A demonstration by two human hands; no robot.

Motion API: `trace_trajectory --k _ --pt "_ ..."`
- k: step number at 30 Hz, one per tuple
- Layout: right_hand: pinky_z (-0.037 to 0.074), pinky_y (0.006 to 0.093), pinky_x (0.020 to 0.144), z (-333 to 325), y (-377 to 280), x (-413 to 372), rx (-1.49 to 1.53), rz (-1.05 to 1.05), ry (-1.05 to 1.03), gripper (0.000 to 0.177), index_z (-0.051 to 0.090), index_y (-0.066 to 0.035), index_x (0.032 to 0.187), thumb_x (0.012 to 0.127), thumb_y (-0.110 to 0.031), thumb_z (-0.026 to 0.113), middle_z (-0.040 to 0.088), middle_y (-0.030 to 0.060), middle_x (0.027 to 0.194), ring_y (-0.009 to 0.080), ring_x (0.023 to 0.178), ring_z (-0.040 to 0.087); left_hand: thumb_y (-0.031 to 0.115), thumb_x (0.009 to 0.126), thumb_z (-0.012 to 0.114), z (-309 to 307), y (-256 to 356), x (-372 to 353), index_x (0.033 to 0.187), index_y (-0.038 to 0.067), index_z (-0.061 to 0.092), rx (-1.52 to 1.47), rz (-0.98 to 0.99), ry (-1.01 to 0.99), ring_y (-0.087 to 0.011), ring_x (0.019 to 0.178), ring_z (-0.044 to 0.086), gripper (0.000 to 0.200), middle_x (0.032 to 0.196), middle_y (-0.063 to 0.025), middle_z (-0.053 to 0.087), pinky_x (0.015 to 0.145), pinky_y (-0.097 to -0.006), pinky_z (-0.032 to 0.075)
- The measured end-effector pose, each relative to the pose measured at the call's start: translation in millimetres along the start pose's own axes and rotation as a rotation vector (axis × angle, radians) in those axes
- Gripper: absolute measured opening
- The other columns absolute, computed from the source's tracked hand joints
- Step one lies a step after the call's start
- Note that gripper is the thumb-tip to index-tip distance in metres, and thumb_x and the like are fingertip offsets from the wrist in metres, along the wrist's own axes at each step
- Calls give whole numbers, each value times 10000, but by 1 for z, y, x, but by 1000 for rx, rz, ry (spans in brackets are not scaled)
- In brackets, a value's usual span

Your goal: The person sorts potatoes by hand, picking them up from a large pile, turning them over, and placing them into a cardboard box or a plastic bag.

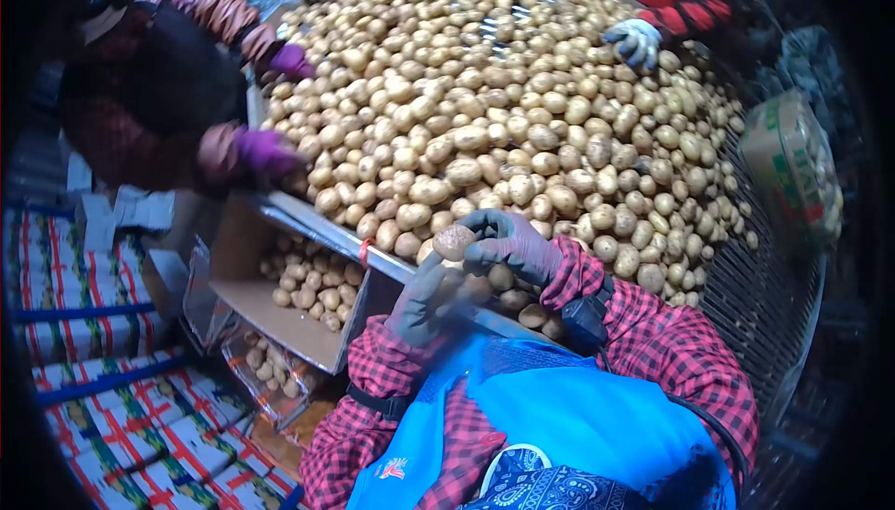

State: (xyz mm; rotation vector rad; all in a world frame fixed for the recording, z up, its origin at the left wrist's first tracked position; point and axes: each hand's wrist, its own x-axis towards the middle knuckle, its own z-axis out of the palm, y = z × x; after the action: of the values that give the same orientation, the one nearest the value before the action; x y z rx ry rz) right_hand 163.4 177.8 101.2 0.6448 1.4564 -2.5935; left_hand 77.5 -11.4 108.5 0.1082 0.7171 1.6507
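Note:
A brownish potato (453, 241) is raised over the front rim of the sorting table (392, 266). My right hand (511, 247), in a grey and mauve glove, grips it from the right with bent fingers. From the lower left my left hand (419, 303), also gloved and partly blurred, has its fingertips against the same potato. Below and between the hands more potatoes (513, 299) lie by the metal edge. A large heap of potatoes (466, 137) spreads across the table beyond.
An open cardboard box (238, 272) of potatoes stands below the rim at left. Printed cartons (130, 426) are stacked at lower left. Co-workers' gloved hands, purple (266, 151) and white-grey (636, 42), reach over the heap. A filled sack (791, 170) stands beyond the slatted surface (760, 323) at right.

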Motion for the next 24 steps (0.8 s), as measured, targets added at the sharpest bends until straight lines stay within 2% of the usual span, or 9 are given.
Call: trace_trajectory --k 3,5,7,10,13,17,19,21,24 --pt "512 299 840 9 31 11 -232 -187 -108 465 561 11 1204 820 -184 735 642 59 1046 152 943 623 350 963 519 40 25 -4 1314 73 484 292 111 56 -86 851 559 449 986 1 582 698 -190 448" --pt "484 324 908 15 30 7 -411 -150 -125 460 568 -1 1208 821 -194 724 640 81 1086 186 1005 616 339 958 543 -4 0 -3 1183 80 569 364 151 293 -55 703 525 345 904 26 579 600 -187 413" --pt "483 337 909 25 35 13 -967 -502 -36 456 578 -13 1206 812 -197 717 630 122 1110 222 1008 620 341 937 595 -35 2 -19 1127 92 583 188 64 311 -37 655 503 314 866 32 580 531 -161 369" --pt "470 369 933 32 41 10 -1040 -338 -67 489 580 -24 1220 794 -218 722 620 157 1115 276 1044 608 356 945 589 -63 22 -64 1111 117 600 285 260 623 -19 655 497 291 866 19 589 480 -141 346" --pt "454 395 934 33 42 14 -1414 -329 -243 523 581 -51 1235 771 -254 713 607 159 1122 315 1037 579 365 944 590 -126 38 -147 1137 119 606 379 407 925 -34 688 533 313 925 -5 625 493 -141 337" --pt "457 411 884 34 50 17 -1361 -414 -131 465 611 -79 1173 748 -244 703 614 129 1055 320 989 575 345 930 619 -136 62 -274 1184 101 607 434 540 1412 -73 674 581 352 931 -5 631 455 -153 291" --pt "466 405 879 30 53 22 -1320 -380 -119 448 622 -78 1161 745 -221 706 618 138 1029 322 981 582 290 894 684 -132 48 -333 1141 103 616 480 667 1563 -16 620 523 317 852 54 595 427 -144 297" --pt "489 397 824 29 55 29 -1332 -406 -118 417 633 -76 1141 748 -192 708 625 137 980 324 921 600 289 875 708 -141 21 -393 1155 88 619 463 491 1758 -19 587 514 356 834 52 596 415 -150 278" --pt "493 391 798 36 52 40 -1321 -346 -131 394 637 -69 1125 760 -196 710 624 123 925 304 884 613 299 867 714 -148 -45 -431 1095 103 643 372 475 1929 -30 485 449 308 720 65 562 397 -171 283"
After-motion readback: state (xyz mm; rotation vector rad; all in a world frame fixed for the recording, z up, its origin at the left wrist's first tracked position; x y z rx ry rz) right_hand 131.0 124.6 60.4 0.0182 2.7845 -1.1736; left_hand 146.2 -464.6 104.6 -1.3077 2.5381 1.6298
